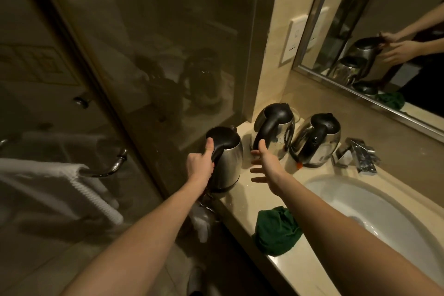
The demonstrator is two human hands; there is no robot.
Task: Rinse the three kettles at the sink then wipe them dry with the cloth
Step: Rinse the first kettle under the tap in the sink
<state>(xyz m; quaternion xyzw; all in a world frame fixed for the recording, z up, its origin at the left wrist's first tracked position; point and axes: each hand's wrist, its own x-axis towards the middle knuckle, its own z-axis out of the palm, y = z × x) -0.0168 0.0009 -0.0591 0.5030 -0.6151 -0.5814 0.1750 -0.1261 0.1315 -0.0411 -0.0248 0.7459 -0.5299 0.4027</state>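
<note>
I see the left hand [200,163] clenched round the black handle of the leftmost stainless-steel kettle [229,158], at the left end of the beige stone worktop [242,202]. Right hand [265,163] released, fingers spread, beside the middle steel kettle [276,125]. Third steel kettle [317,139] stands right of it. Crumpled dark-green cloth [276,230] lies left of the white oval sink [396,211].

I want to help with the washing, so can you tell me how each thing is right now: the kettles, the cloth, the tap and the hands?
Left kettle: upright, lid shut, held by its handle.
Middle kettle: standing on the counter, lid shut.
Right kettle: standing, lid shut.
Green cloth: crumpled, on the counter's edge.
Tap: no water seen running.
Left hand: grips the left kettle's handle.
Right hand: open, fingers spread, holding nothing.
</note>
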